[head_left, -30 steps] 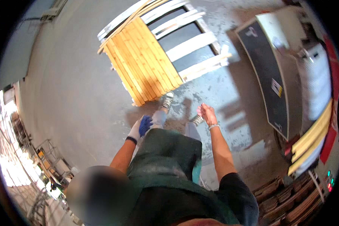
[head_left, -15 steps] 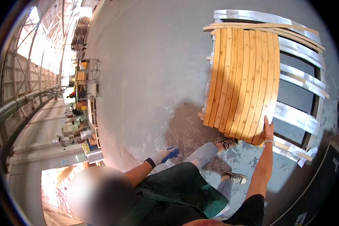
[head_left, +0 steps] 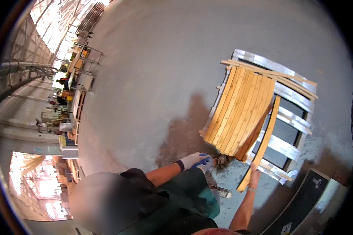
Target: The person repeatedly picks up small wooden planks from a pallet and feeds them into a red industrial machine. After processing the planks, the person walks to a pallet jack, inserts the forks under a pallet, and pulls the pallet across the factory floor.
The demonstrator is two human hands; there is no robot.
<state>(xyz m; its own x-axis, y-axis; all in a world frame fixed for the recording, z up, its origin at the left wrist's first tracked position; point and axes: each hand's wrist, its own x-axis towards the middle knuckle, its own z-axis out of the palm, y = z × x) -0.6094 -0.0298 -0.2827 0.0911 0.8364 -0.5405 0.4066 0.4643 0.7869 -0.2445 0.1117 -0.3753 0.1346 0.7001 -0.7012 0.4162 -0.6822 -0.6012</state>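
Bare right hand [head_left: 255,177] is gripping the lower end of a long pale wooden slat [head_left: 262,141], its axis slanting up across the stacked planks [head_left: 239,109]; gloved left hand [head_left: 196,160], fingers loosely curled, is hanging farther off.

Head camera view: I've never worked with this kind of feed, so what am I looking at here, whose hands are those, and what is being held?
This is one wide fisheye camera worn on a person's head, looking down, so straight edges bend near the rim. No machine is involved: the two forearms coming up from the bottom belong to the wearer. The left hand wears a white and blue glove and is close to the lower corner of a stack of wooden slats, though I cannot tell whether it touches them. The bare right hand grips the lower end of a single wooden plank, tilted up off the stack. The slats lie on a grey pallet on a concrete floor. The wearer's shoes show below.
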